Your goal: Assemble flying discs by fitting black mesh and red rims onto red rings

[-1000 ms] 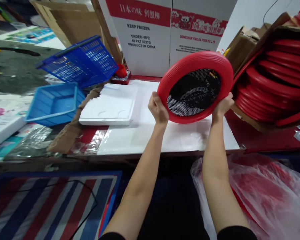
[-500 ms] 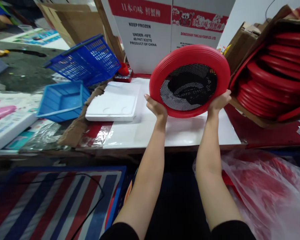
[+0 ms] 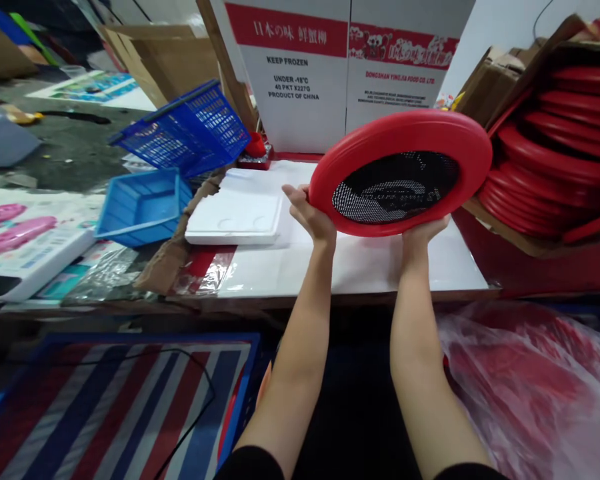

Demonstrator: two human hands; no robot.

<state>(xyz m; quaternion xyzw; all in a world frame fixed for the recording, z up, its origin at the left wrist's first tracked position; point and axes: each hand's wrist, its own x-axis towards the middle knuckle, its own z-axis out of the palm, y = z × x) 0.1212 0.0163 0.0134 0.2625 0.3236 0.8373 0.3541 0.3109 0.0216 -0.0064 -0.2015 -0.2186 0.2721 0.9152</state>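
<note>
Red disc [image 3: 400,180] tilts above the white sheet [image 3: 360,267]; left hand [image 3: 314,219] fingers hold its rim, right hand [image 3: 424,231] fingers, partly hidden, seemingly grip underneath. Uneven support could make it slip.

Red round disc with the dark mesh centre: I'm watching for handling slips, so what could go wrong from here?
The red round disc with a dark mesh centre might tip or slip: the left hand and right hand both hold it low, with left fingers sticking out past the rim.
Its right edge might knock the tilted brown cardboard box of red rings, if as close as it looks.
</note>
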